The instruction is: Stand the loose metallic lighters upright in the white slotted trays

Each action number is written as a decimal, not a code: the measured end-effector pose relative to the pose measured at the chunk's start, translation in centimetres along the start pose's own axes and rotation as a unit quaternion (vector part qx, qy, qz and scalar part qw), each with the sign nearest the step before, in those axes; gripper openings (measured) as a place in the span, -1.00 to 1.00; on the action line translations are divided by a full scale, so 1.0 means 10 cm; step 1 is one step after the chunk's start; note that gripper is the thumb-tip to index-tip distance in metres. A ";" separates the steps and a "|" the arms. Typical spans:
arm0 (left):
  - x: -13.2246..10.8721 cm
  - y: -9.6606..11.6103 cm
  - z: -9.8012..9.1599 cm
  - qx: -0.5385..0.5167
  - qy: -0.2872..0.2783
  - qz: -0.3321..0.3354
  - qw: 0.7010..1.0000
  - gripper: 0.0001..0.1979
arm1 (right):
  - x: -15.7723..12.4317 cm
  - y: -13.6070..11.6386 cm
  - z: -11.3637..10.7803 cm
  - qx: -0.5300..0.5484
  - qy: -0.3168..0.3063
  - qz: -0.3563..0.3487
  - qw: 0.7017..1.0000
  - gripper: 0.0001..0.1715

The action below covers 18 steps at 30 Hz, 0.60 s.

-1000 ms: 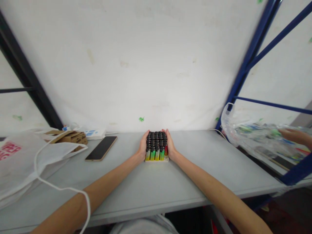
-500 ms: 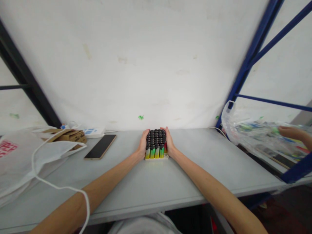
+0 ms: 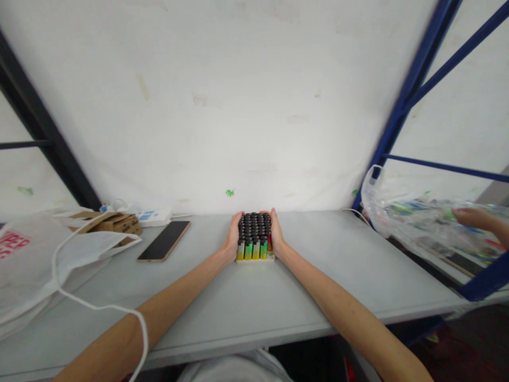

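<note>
A tray of lighters [image 3: 254, 236] stands upright on the grey table [image 3: 254, 297], near the wall. Black tops fill its rows, and the front row shows yellow, green and silvery bodies; a red one peeks out at the front right. Along the left side of the block, my left hand [image 3: 234, 237] presses with its fingers wrapped toward the back. My right hand [image 3: 277, 233] clasps the right side the same way. Both sets of fingertips are partly hidden behind the lighters. The tray's pale base [image 3: 255, 260] rests on the tabletop.
To the left lie a phone [image 3: 165, 241], a white plastic bag [image 3: 32, 265] with cardboard [image 3: 119, 223], and a white cable [image 3: 99, 306] crossing my left forearm. Beyond the blue rack post [image 3: 397, 116], another person's hand [image 3: 475, 217] is over clear plastic packaging [image 3: 413, 212].
My hands and the tray of lighters stay in place. The other person's hand at the right has shifted slightly left.
</note>
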State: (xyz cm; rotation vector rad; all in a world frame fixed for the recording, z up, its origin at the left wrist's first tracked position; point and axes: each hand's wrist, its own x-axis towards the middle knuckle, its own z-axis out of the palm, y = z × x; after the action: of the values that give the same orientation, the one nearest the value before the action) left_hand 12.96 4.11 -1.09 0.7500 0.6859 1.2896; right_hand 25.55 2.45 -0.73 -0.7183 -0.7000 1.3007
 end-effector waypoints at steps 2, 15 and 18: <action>-0.03 0.01 0.05 -0.004 -0.005 -0.003 1.000 -0.74 | 0.02 0.00 0.01 -0.002 0.009 -0.009 1.000 -0.38; -0.12 0.08 0.14 -0.008 -0.013 0.003 1.000 -0.75 | 0.03 0.01 -0.02 -0.017 0.007 -0.013 1.000 -0.35; -0.12 0.09 0.14 -0.012 -0.014 0.007 1.000 -0.75 | 0.01 0.01 -0.01 -0.022 0.019 -0.009 1.000 -0.34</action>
State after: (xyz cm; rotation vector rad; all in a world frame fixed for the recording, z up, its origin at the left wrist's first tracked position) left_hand 13.41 2.92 0.48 0.7517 0.6429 1.2960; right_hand 25.60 2.56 -0.84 -0.7685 -0.7050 1.2555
